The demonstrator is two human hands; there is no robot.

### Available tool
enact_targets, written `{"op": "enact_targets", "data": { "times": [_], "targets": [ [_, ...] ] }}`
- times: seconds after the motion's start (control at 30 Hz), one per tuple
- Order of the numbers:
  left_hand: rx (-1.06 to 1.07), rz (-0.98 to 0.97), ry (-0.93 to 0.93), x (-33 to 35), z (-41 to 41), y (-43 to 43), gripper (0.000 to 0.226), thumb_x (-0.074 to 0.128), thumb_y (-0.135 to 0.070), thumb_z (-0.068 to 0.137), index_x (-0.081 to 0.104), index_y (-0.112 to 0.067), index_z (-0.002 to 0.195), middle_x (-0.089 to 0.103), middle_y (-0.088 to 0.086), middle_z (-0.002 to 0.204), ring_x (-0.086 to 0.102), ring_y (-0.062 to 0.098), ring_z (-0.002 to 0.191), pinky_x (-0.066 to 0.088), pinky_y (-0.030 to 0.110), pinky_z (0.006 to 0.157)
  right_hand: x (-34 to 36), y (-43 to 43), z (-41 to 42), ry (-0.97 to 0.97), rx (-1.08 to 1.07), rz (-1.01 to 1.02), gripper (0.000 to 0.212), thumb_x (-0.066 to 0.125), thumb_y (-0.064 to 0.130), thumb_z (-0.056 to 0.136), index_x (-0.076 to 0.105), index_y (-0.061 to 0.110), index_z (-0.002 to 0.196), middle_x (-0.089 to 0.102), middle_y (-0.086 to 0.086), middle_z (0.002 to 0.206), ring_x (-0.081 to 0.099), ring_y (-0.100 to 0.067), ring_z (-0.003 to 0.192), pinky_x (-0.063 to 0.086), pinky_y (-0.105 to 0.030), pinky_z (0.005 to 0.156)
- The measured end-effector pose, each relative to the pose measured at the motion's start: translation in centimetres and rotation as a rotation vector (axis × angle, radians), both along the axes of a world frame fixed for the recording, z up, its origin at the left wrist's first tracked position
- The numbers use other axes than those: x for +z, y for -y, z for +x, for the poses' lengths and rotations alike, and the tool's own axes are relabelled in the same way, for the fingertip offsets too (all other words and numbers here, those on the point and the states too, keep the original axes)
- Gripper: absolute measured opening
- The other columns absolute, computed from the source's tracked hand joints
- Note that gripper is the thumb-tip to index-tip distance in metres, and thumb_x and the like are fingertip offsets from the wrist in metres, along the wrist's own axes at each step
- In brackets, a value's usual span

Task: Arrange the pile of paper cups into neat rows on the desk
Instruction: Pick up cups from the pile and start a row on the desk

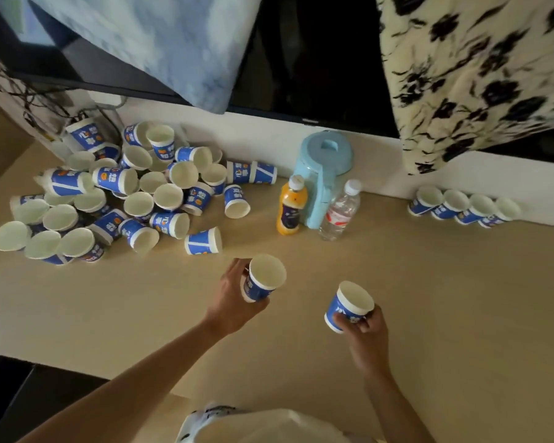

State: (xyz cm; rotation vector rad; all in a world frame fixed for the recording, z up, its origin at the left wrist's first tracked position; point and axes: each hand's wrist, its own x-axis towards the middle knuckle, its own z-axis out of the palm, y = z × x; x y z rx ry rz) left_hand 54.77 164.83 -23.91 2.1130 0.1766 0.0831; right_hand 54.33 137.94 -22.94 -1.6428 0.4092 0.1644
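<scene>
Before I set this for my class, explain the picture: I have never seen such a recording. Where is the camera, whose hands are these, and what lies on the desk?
There is no machine: a person wears one camera on the head, looking down at their hands. The left hand holds one paper cup, the right hand a second cup. On the desk lie a jumbled pile of cups, a row of four cups by the wall, a juice bottle, a water bottle and a blue jug.

Blue jug point(322, 174); juice bottle point(291, 210); seemingly clear water bottle point(340, 211).
</scene>
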Motion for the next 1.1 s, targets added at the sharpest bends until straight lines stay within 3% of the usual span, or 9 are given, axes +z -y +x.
{"op": "enact_targets", "data": {
  "times": [0.1,0.23,0.33,0.5,0.6,0.67,0.9,0.97,1.1],
  "targets": [
    [-0.040,0.027,0.028,0.2,1.4,8.0,0.065,0.087,-0.018,0.062,0.059,-0.014,0.121,0.060,-0.003,0.111,0.056,0.002,0.097,0.038,0.004,0.081,-0.3,6.8,1.9,-0.005,-0.017,0.018,0.046,0.076,-0.014,0.078,0.057,0.019,0.104,0.068,-0.004,0.104,0.069,0.002,0.079,0.054,-0.014,0.069],
    [-0.043,0.013,0.026,0.3,3.5,18.2,0.067,0.088,-0.016,0.064,0.059,-0.016,0.124,0.059,-0.006,0.115,0.056,0.003,0.101,0.040,0.007,0.083,-0.6,16.2,4.5,-0.014,-0.029,0.035,0.058,0.084,0.002,0.064,0.058,0.013,0.115,0.071,-0.002,0.107,0.071,-0.004,0.087,0.055,-0.017,0.072],
    [-0.048,-0.009,0.039,0.4,4.0,24.1,0.065,0.087,-0.017,0.066,0.058,-0.018,0.124,0.059,-0.007,0.116,0.058,0.007,0.104,0.044,0.012,0.083,-1.3,21.8,6.0,-0.023,-0.015,0.020,0.057,0.081,-0.011,0.073,0.057,0.009,0.120,0.070,-0.004,0.111,0.070,-0.004,0.090,0.055,-0.018,0.074],
    [0.008,-0.064,0.014,0.4,3.6,31.9,0.064,0.090,-0.009,0.065,0.059,-0.018,0.121,0.061,-0.005,0.115,0.058,0.005,0.105,0.042,0.008,0.080,-2.3,30.2,7.8,-0.037,-0.031,-0.078,0.055,0.079,-0.013,0.075,0.056,0.009,0.119,0.068,-0.004,0.112,0.069,0.004,0.087,0.053,-0.013,0.071],
    [0.011,-0.086,0.018,-0.2,4.3,35.3,0.065,0.091,-0.008,0.065,0.059,-0.018,0.121,0.061,-0.008,0.114,0.057,0.002,0.105,0.041,0.008,0.079,-2.8,34.3,9.4,-0.014,-0.077,-0.158,0.055,0.082,-0.006,0.074,0.057,0.011,0.119,0.066,0.001,0.111,0.066,0.004,0.092,0.050,-0.008,0.068],
    [0.023,-0.102,0.002,-0.6,5.1,37.5,0.065,0.091,-0.009,0.066,0.059,-0.021,0.121,0.061,-0.011,0.115,0.058,0.005,0.105,0.042,0.009,0.079,-3.3,37.4,11.1,-0.009,-0.152,-0.168,0.056,0.083,-0.003,0.074,0.057,0.014,0.120,0.066,-0.001,0.114,0.066,-0.009,0.100,0.051,-0.010,0.068],
    [0.075,-0.115,0.014,-2.1,7.4,43.0,0.064,0.087,-0.022,0.065,0.058,-0.028,0.121,0.061,-0.014,0.115,0.062,0.013,0.105,0.050,0.024,0.080,-5.4,44.3,21.5,0.093,-0.201,-0.259,0.055,0.085,0.003,0.073,0.054,0.017,0.117,0.062,0.008,0.107,0.062,-0.008,0.093,0.047,-0.008,0.073],
    [0.071,-0.125,0.010,-2.5,7.6,44.1,0.067,0.090,-0.014,0.065,0.057,-0.031,0.121,0.061,-0.016,0.115,0.062,0.013,0.104,0.052,0.028,0.080,-6.2,45.4,24.7,0.115,-0.194,-0.275,0.056,0.086,0.007,0.072,0.054,0.019,0.116,0.063,0.006,0.110,0.063,-0.011,0.097,0.048,-0.014,0.077],
    [0.038,-0.105,0.025,-3.2,8.1,45.6,0.069,0.091,-0.006,0.066,0.057,-0.030,0.120,0.059,-0.016,0.114,0.061,0.013,0.102,0.051,0.024,0.080,-7.6,46.8,30.2,0.142,-0.203,-0.323,0.057,0.086,0.008,0.071,0.055,0.013,0.118,0.063,0.003,0.112,0.063,-0.013,0.097,0.046,-0.008,0.070]
  ]
}}
